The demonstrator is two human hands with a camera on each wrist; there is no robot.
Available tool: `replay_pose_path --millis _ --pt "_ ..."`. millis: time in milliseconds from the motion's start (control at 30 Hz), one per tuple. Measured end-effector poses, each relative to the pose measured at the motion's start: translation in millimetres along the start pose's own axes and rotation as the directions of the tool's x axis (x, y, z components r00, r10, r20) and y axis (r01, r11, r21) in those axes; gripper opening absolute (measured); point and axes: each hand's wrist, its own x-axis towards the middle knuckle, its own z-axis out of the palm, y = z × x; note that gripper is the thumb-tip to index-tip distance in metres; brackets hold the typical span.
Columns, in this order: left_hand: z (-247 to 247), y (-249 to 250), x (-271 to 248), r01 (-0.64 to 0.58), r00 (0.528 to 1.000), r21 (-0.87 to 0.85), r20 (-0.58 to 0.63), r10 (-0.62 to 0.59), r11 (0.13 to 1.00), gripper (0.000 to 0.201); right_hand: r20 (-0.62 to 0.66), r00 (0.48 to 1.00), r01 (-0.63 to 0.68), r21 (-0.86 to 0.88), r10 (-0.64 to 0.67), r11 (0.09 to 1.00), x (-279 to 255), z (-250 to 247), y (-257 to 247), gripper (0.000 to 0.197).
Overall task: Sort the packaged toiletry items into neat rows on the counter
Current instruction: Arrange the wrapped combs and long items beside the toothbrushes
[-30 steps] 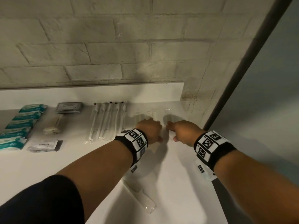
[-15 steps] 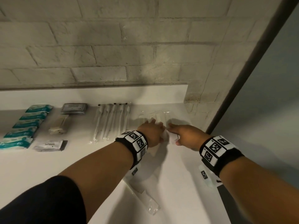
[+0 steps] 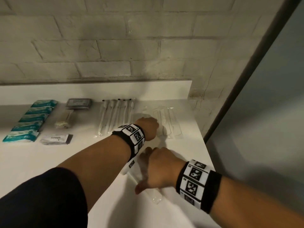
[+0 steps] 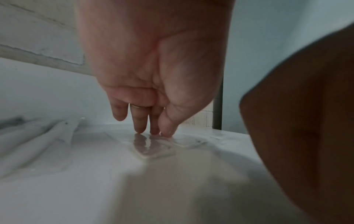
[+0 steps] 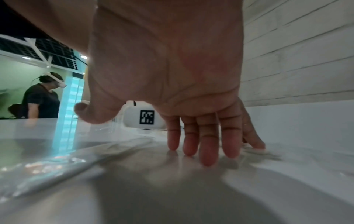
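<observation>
Clear comb packets lie side by side at the back right of the white counter. My left hand rests on the leftmost one; in the left wrist view its straight fingertips press a clear packet flat. Nearer to me, my right hand hovers palm down with the thumb spread over another clear packet. In the right wrist view the straight fingers touch the counter beside that packet. Neither hand grips anything.
Rows stand along the counter: teal packets at far left, grey sachets, a cream item, toothpaste sachets, wrapped toothbrushes. The brick wall is behind. The counter's right edge is close to the combs.
My right hand has drawn back from the comb packets toward me and now sits over the near clear packet. The left hand stays on the combs.
</observation>
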Motion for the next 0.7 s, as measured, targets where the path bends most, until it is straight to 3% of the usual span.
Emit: replay_pose_path --millis 100,233,333,500,600,700 --pt "-4.1 -2.1 -0.4 -0.003 0.999 0.064 0.043 0.001 0.998 0.056 0.021 0.999 -0.026 -0.090 0.028 0.996 4.2 0.3 -8.8 0.081" --pt "-9.2 -4.0 2.8 -0.016 0.996 0.123 0.091 0.005 0.992 0.056 0.023 1.000 -0.021 -0.015 0.021 1.000 5.1 -3.4 -2.5 0.039" --pt "-14.3 -6.2 4.1 -0.032 0.993 0.105 0.115 0.020 0.994 0.056 0.035 0.995 -0.095 -0.042 0.096 0.995 1.7 -6.9 8.8 0.033" --pt "-2.4 -31.9 20.9 -0.045 0.999 -0.235 0.005 0.047 0.971 0.054 0.044 0.966 -0.257 0.084 0.254 0.963 -2.6 -16.1 59.3 0.031" --pt "2.1 -40.3 33.0 -0.032 0.987 -0.446 -0.153 -0.041 0.895 0.047 0.089 0.900 -0.433 0.274 0.426 0.859 7.5 -21.4 115.6 0.031" --pt "1.2 -25.6 39.1 -0.034 0.970 -0.488 -0.226 -0.089 0.872 0.041 0.020 0.836 -0.526 0.320 0.549 0.788 18.3 -20.2 158.2 0.033"
